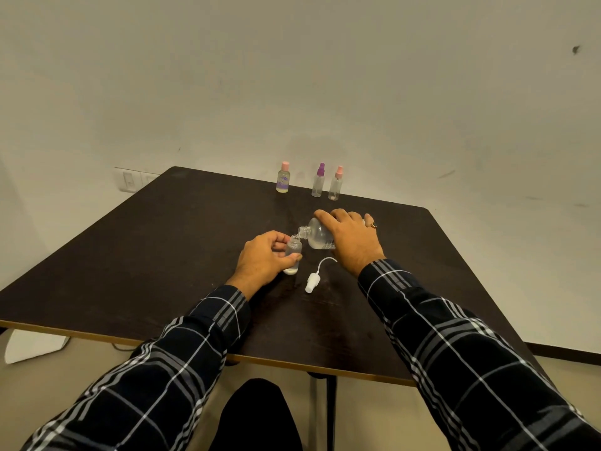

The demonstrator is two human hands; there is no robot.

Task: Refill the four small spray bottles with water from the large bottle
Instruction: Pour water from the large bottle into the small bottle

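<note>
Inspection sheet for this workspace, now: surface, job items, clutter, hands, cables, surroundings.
Surface: dark table.
Job's things: large bottle tilted, mouth over the open small bottle; white spray head lies beside them; three capped spray bottles upright at the far edge.
Clutter: nothing seen.
Hands: left hand grips the small bottle; right hand grips the large bottle.
Cables: maybe a cord on the floor under the near edge.
Surroundings: plain wall, switch plate, white object on floor.

Plaid-sleeved arms (208, 323) reach forward: the left hand (261, 260) pinches a small clear plastic bottle (293, 247), the right hand (351, 242) clasps a large clear plastic bottle (317, 237) from above.
</note>
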